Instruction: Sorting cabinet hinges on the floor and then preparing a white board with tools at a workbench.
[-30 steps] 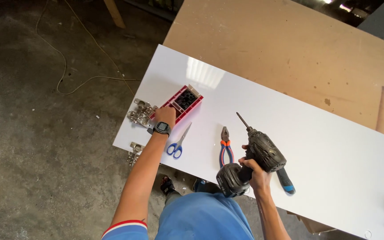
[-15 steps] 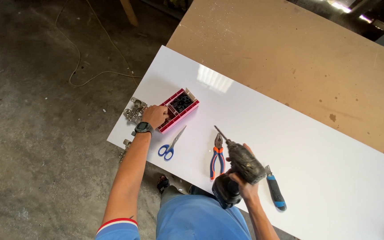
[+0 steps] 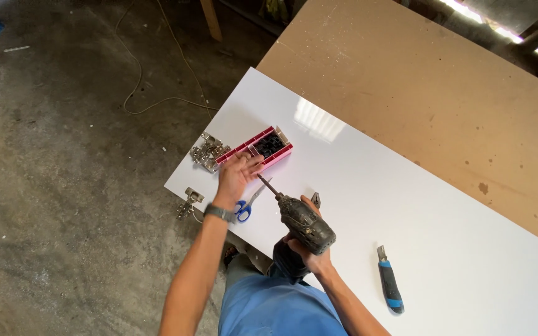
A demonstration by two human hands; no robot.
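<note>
The right hand (image 3: pixel 306 252) has its fingers wrapped shut around the grip of a black cordless drill (image 3: pixel 303 224), whose long driver bit (image 3: pixel 266 185) slants up toward the left hand (image 3: pixel 236 174). That left hand hovers at the bit's tip, just this side of a long pink plastic box (image 3: pixel 253 148) of dark screws; its fingers are loosely curled, and whether they pinch a screw is too small to tell. A dark watch (image 3: pixel 219 213) sits on its wrist.

The pink box lies near the corner of a glossy white laminated panel (image 3: pixel 406 205), which serves as the surface. Beyond the box's far end, at the panel's edge, lies a cluster of metal cabinet hinges (image 3: pixel 208 152); one more hinge (image 3: pixel 188 202) sits off the panel's near edge. Blue-handled scissors (image 3: pixel 244 208) lie between the box and the drill, under the left wrist. Pliers (image 3: pixel 314 199) peek out just behind the drill body. A blue and black utility knife (image 3: pixel 390 280) lies well apart from the box, beyond the drill.

To seat a screw on the bit well, I judge the drill is best kept steady and off the trigger, with the left fingertips clear of the point.
</note>
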